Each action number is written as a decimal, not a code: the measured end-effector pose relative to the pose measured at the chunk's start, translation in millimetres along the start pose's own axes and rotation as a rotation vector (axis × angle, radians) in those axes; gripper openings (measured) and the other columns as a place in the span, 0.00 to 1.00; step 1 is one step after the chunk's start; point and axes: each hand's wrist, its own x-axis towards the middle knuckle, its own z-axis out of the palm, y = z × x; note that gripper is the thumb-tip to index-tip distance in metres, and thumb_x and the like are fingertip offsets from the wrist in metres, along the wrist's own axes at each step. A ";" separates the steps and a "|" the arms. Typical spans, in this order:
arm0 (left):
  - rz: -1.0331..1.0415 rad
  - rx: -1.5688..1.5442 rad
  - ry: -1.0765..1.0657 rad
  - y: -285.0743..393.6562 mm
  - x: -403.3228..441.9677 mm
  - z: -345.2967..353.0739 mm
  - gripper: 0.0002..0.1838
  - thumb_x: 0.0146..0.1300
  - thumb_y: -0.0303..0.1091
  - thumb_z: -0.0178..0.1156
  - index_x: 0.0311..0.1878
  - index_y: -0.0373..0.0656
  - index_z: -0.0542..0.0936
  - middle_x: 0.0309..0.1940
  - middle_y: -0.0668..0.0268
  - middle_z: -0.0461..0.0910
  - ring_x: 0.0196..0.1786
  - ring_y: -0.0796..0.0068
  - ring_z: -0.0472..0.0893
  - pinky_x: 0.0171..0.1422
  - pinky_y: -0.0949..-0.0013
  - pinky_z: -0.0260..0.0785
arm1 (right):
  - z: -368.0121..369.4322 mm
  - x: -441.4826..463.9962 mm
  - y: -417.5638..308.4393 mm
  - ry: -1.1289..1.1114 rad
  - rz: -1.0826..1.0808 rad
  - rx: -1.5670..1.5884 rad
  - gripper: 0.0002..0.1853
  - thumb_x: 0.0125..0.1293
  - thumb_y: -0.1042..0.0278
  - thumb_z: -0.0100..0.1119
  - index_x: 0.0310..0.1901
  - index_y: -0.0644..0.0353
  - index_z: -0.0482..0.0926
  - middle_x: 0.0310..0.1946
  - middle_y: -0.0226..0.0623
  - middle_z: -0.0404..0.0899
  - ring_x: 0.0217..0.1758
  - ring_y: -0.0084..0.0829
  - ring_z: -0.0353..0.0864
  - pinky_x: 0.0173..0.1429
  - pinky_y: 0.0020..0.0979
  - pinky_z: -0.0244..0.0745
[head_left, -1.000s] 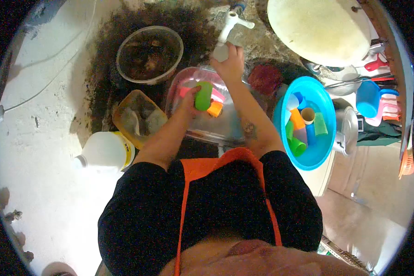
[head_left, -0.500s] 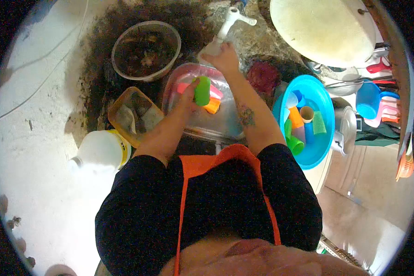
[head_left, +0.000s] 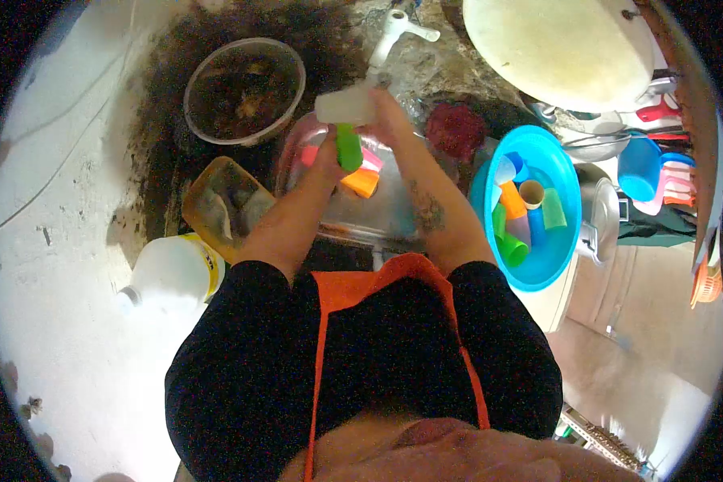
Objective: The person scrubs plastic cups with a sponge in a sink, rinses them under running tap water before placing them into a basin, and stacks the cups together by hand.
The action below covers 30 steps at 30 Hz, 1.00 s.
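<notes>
My left hand is closed around a green cup above the metal sink basin. In my right hand, a whitish translucent cup lies tipped on its side, its wide end toward the left, just above the green cup. Whether the two cups touch, and whether water runs between them, I cannot tell. Below my hands an orange cup and a pink cup lie in the basin. The white tap is behind my right hand.
On the right stands a blue tub holding several coloured cups. A clear round bowl, a yellowish rectangular container and a white jug are at the left. A reddish mesh scrubber lies right of the sink.
My right hand has come down from the tap, and the translucent cup has swung left onto its side above the green cup. My left hand still holds the green cup, slightly shifted.
</notes>
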 end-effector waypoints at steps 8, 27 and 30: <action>0.092 0.370 0.213 -2.9 16.9 45.2 0.20 0.58 0.49 0.47 0.43 0.42 0.72 0.29 0.69 0.74 0.31 0.73 0.76 0.32 0.69 0.72 | -24.6 -44.5 27.8 -0.657 0.217 1.148 0.32 0.55 0.42 0.41 0.51 0.63 0.65 0.43 0.48 0.72 0.40 0.43 0.75 0.35 0.39 0.74; 0.315 1.050 0.556 32.3 44.5 40.9 0.18 0.56 0.47 0.52 0.41 0.42 0.75 0.31 0.66 0.76 0.31 0.72 0.74 0.34 0.67 0.68 | -13.6 -12.1 1.2 0.351 -0.447 -0.930 0.42 0.35 0.50 0.71 0.52 0.62 0.65 0.42 0.44 0.73 0.45 0.39 0.73 0.49 0.34 0.69; 0.199 0.949 0.605 46.6 52.3 2.5 0.16 0.56 0.42 0.52 0.42 0.42 0.74 0.32 0.64 0.77 0.30 0.70 0.75 0.33 0.67 0.69 | -0.5 -7.5 -12.4 0.229 -0.458 -0.755 0.41 0.34 0.51 0.71 0.51 0.60 0.66 0.42 0.45 0.72 0.45 0.40 0.72 0.50 0.34 0.69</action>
